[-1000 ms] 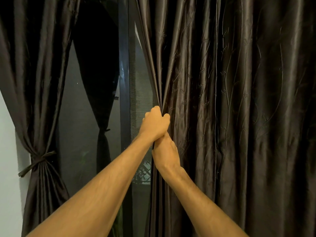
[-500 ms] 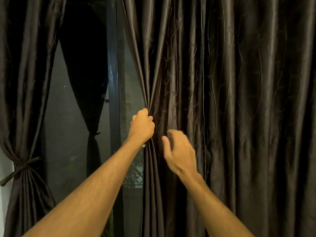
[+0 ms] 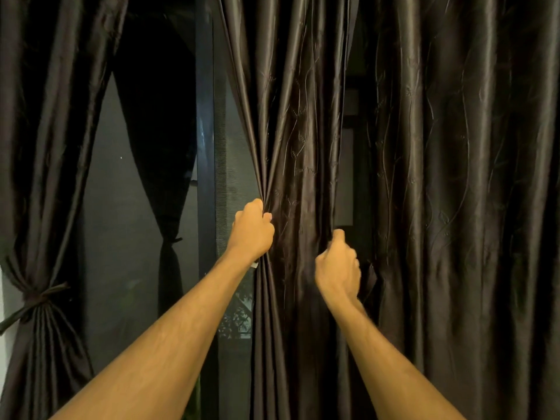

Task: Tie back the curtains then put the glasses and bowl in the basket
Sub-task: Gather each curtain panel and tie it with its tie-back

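A dark brown, shiny right curtain hangs loose and fills the right half of the view. My left hand grips its bunched left edge at waist height. To its right, my right hand curls its fingers round a fold of the same curtain, beside a narrow gap in the fabric. The left curtain hangs at the far left, gathered low by a knotted tie-back. No glasses, bowl or basket show.
A dark window frame post stands between the two curtains, with dark glass and a reflection of the tied curtain behind it. A strip of pale wall shows at the left edge.
My right hand let go next to my left hand, moved to the right and now grips a fold further along the curtain. My left hand kept its hold on the edge.
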Demonstrator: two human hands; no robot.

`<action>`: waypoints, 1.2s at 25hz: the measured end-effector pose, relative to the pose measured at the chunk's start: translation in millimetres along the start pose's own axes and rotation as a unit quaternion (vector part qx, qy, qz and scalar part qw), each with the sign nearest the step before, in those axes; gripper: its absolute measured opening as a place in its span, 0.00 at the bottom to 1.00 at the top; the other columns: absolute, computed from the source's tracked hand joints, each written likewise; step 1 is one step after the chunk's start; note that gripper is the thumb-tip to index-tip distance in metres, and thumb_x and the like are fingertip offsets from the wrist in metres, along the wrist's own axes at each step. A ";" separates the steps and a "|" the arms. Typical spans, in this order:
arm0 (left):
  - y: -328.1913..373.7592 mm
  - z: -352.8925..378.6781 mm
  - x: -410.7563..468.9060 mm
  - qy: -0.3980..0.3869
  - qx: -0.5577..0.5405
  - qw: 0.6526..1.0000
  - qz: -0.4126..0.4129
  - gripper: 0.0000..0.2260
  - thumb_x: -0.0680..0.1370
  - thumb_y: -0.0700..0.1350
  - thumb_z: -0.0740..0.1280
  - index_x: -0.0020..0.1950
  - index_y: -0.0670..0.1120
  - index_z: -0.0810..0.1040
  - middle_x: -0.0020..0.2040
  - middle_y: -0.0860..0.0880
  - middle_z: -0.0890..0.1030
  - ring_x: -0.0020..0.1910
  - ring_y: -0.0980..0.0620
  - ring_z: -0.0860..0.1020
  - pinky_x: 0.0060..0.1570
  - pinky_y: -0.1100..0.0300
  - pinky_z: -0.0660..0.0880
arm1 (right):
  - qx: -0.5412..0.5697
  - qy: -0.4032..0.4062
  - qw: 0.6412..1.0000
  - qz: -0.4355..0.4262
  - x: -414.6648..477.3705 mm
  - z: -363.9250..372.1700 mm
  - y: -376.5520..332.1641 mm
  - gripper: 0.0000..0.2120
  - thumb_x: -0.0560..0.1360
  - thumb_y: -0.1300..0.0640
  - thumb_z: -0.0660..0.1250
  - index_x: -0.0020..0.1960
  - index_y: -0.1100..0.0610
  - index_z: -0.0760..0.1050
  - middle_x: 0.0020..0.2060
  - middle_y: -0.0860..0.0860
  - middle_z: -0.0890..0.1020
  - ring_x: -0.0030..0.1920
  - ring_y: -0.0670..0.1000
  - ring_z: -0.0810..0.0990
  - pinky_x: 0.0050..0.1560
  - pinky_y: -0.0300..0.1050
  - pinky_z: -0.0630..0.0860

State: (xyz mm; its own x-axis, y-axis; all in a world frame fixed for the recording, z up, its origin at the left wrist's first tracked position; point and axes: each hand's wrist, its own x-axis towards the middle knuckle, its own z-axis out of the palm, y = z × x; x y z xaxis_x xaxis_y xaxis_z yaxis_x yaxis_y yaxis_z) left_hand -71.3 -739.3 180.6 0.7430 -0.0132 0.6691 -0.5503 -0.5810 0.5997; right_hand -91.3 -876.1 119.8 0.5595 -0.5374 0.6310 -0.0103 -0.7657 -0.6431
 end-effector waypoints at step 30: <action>23.1 -2.5 -12.5 0.000 0.031 1.000 0.003 0.10 0.81 0.46 0.60 0.40 0.47 0.65 0.43 0.46 0.74 0.44 0.45 0.74 0.42 0.52 0.69 | 0.098 -0.102 0.979 -0.147 -59.1 11.4 -48.5 0.28 0.78 0.60 0.66 0.75 0.58 0.61 0.62 0.53 0.78 0.61 0.53 0.79 0.60 0.49 0.77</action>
State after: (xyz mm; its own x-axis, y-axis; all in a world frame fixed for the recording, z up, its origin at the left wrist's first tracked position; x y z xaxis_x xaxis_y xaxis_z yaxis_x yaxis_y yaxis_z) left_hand -94.3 -750.5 187.2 0.7394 -0.0163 0.6730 -0.5304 -0.6298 0.5675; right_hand -114.3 -803.2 108.7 0.6682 -0.2076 0.7144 0.3233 -0.7839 -0.5301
